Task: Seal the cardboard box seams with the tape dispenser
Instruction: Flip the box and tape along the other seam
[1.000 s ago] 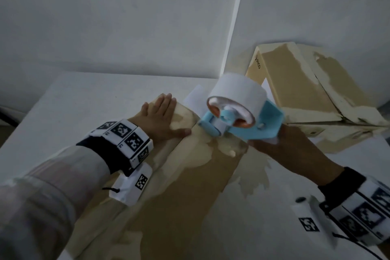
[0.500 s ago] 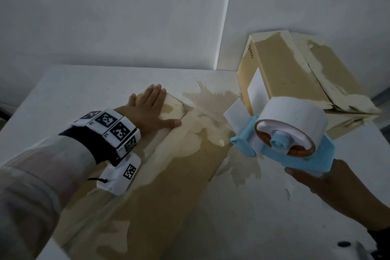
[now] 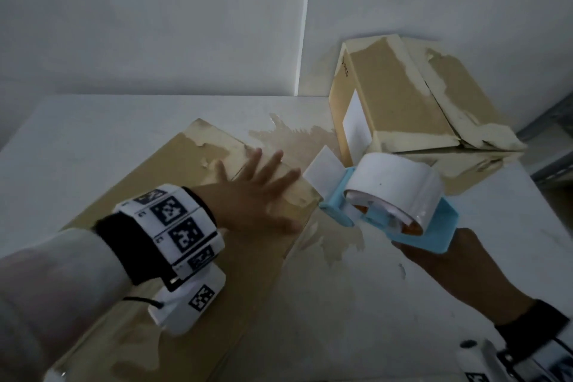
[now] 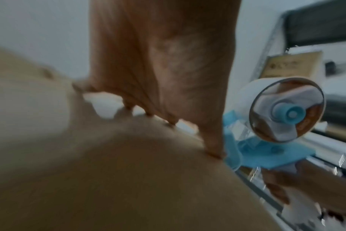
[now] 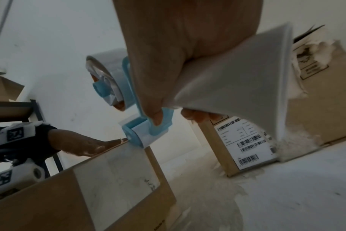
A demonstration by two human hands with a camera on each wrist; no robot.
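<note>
A brown cardboard box (image 3: 192,257) lies at the lower left, with its top seam running away from me. My left hand (image 3: 276,195) lies flat on the top near the right corner, fingers straight and spread. My right hand (image 3: 431,257) grips the handle of the blue tape dispenser (image 3: 387,211), which carries a white roll. A loose tape end (image 3: 322,170) sticks out in front of it. In the right wrist view the dispenser's roller (image 5: 140,136) meets the box's top edge (image 5: 113,150), beside the left hand (image 5: 83,146). White tape runs down that side of the box.
A second cardboard box (image 3: 397,96) with torn, open flaps and a barcode label (image 5: 247,145) stands at the back right against the wall. Paper scraps stick to the white table (image 3: 372,304). A dark metal shelf (image 4: 316,31) stands beyond the table's right side.
The dispenser left the far end of the seam, swung out to the right, and now sits at the box's right edge. My left hand slid right across the box top and spread its fingers.
</note>
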